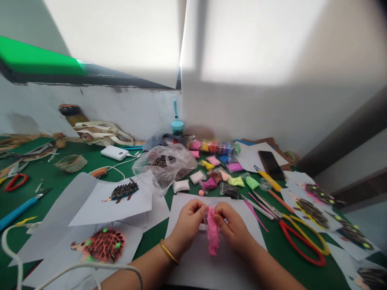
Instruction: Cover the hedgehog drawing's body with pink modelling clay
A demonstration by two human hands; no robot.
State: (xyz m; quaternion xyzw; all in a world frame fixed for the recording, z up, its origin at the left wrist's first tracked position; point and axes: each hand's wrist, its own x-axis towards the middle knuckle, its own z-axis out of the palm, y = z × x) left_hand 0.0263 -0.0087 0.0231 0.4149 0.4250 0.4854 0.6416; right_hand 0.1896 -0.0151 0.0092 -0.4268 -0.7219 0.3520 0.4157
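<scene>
The far fingertips of both hands are curling out of sight behind a clear plastic bag (206, 213), so how they are meeting there is hard to make out. The bag's top is partly disappearing between the hands, and glare is blurring its edges. The lower frame edge is cutting off both forearms, and a hedgehog picture (373, 277) at the bottom right is running out of view.

The left hand (188, 219), with a gold-coloured bangle (169, 251) circling its wrist, is pinching the left side of the bag, thumb and forefinger closed on the film. The right hand (230, 225) is grasping the other side near the top, its thumb pressing by the soft bright pink clay (213, 237). Neither hand is opening wide.

The clay is hanging lengthwise between the two hands, its upper part lying level with the fingers and its rounded lower end reaching below them, above white paper sheets (193, 262). A small pink ball (201, 193) is resting just beyond the left hand, near small packets of coloured clay (236, 181). Scissors with red and yellow handles (302, 241) are lying to the right of the right hand.
</scene>
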